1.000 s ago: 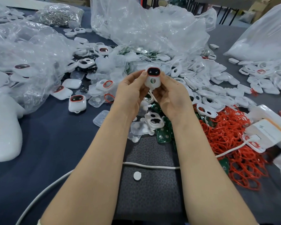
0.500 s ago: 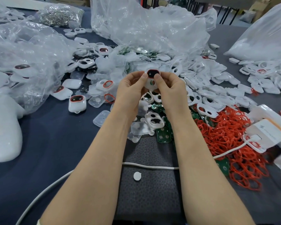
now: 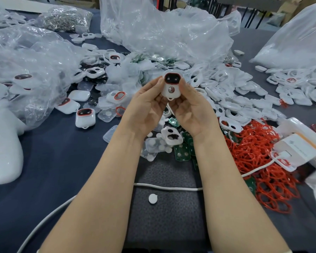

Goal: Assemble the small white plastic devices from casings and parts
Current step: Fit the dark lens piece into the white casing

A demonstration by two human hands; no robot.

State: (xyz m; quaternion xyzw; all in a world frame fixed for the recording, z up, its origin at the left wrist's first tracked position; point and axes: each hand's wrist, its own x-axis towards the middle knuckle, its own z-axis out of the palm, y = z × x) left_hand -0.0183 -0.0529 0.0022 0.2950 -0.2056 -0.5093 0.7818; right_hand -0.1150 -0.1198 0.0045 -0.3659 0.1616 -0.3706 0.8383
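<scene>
A small white device (image 3: 171, 86) with a dark, red-rimmed window at its top and a round hole below is held upright above the table, facing me. My left hand (image 3: 146, 106) grips its left side and my right hand (image 3: 192, 108) grips its right side, thumbs against its edges. Below my hands lie an empty white front casing (image 3: 171, 136) with two holes, green circuit boards (image 3: 184, 148) and clear plastic parts (image 3: 150, 145). A finished device (image 3: 85, 117) lies to the left on the dark cloth.
Red rubber rings (image 3: 259, 161) are heaped at the right, beside a white charger box (image 3: 297, 148) and its cable (image 3: 171, 188). White casings (image 3: 244, 92) cover the middle and right. Crumpled clear bags (image 3: 162, 30) stand behind, another bag (image 3: 29, 70) at the left. A white disc (image 3: 152, 199) lies near me.
Half a second ago the device was tipped and mostly covered by my fingertips pressing on it; now it stands upright between my hands with its full face showing.
</scene>
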